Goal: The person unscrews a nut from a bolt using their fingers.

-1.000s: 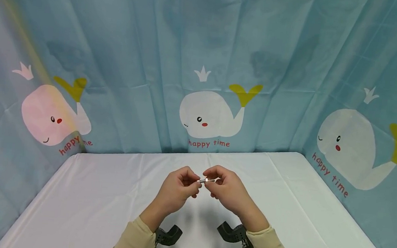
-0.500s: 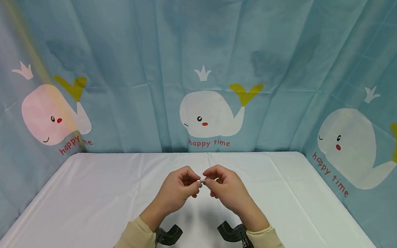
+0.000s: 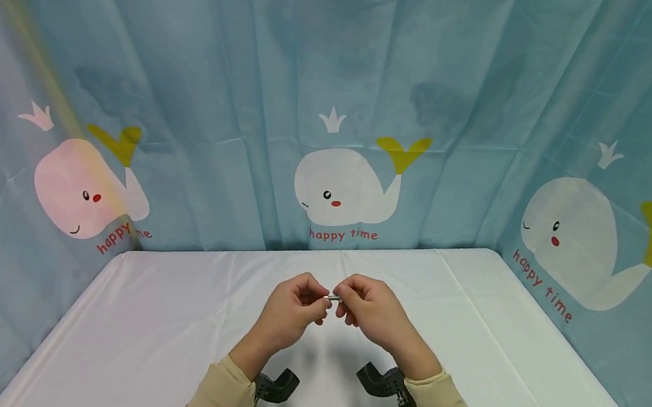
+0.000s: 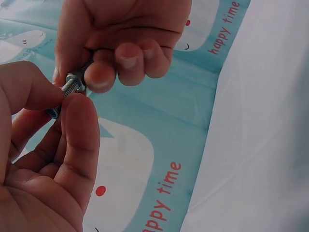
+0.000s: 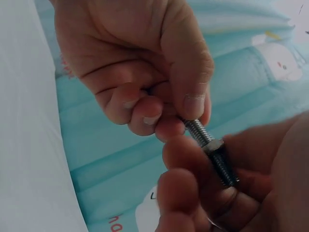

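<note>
Above the table, my left hand [image 3: 289, 310] pinches a threaded metal bolt [image 5: 198, 130] near its head, between thumb and forefinger. The head [image 4: 54, 113] peeks out below those fingertips in the left wrist view. A hex nut [image 5: 213, 145] sits partway along the thread, and the bolt's dark far end runs on past it. My right hand [image 3: 377, 313] has thumb and forefinger at either side of the nut, pinching it, with the other fingers curled below. In the head view the fingertips of both hands nearly meet, with a short piece of shank between them.
A white cloth [image 3: 163, 331] covers the table under both hands. Blue curtains [image 3: 225, 91] printed with whales stand at the back and both sides. Black camera mounts [image 3: 277, 387] are worn at both wrists, below beige sleeves [image 3: 224, 395].
My right thumb and fingers have shifted over the nut and drawn together around it; the nut showed more openly a second ago. The left hand keeps its hold on the bolt, nearly still.
</note>
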`<state>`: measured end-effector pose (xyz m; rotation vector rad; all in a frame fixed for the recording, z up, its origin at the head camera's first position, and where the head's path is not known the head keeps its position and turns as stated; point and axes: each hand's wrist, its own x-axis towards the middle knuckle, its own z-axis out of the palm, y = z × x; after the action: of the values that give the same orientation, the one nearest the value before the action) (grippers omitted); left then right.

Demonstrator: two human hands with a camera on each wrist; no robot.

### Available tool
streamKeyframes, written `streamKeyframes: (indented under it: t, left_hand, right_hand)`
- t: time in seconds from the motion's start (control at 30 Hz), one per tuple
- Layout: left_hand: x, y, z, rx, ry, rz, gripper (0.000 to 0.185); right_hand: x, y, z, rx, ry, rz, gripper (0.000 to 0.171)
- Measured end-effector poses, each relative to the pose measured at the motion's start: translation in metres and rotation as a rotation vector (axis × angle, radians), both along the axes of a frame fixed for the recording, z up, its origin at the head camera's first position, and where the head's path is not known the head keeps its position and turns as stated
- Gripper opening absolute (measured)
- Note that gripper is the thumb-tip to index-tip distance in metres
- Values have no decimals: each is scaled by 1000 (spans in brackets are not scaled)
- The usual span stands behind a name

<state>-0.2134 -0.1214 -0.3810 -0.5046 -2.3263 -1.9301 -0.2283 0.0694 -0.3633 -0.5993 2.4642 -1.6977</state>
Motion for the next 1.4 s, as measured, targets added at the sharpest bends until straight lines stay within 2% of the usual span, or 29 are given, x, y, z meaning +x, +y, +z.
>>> streamKeyframes:
  t: [0.07, 0.17, 0.3, 0.43, 0.63, 0.77, 0.83, 0.93, 1.07, 1.17, 1.3, 1.33, 1.4]
  left_hand:
    - [0, 0, 0, 5, -3, 0, 6]
    - [1, -1, 0, 4, -6, 2, 6]
    - [2, -1, 1, -5, -6, 6, 5]
    - [2, -1, 2, -8, -4, 3, 5]
    - [2, -1, 1, 12, 12, -7, 7]
    - [1, 0, -1, 22, 4, -12, 7]
    - [0, 0, -2, 18, -2, -11, 7]
    - [0, 0, -3, 3, -11, 3, 7]
    - [-1, 1, -3, -15, -14, 18, 8]
    - [-1, 2, -1, -16, -9, 13, 8]
    - [1, 0, -1, -1, -2, 4, 7]
    - [1, 0, -1, 7, -2, 0, 7]
    - [1, 0, 0, 6, -1, 1, 6]
  right_hand:
    - [1, 0, 0, -11, 2, 5, 10]
    - [2, -1, 2, -21, 1, 17, 21]
    - [2, -1, 1, -4, -2, 21, 18]
    - [0, -1, 0, 14, 7, 19, 27]
    - [1, 0, 2, -4, 3, 22, 10]
    - [2, 0, 3, -3, -16, 32, 37]
    - [2, -1, 2, 5, -31, 44, 38]
    - [1, 0, 0, 2, -33, 62, 24]
    - [-2, 1, -2, -24, -15, 56, 43]
    - [-3, 1, -2, -42, -24, 48, 37]
    - [-2, 1, -1, -46, -34, 37, 14]
    - [-2, 1, 0, -45, -34, 34, 12]
    - [-1, 1, 1, -40, -38, 32, 25]
